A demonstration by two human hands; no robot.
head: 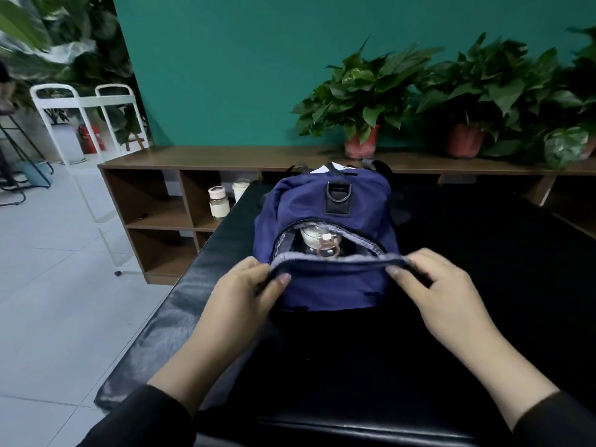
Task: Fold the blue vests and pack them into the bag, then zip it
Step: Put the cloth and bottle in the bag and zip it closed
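Here both hands point(245, 291) pinch bag point(325, 201)

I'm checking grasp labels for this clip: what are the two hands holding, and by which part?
Both hold the blue bag by the near edge of its open zipper mouth: left hand pinches the left end, right hand the right end.
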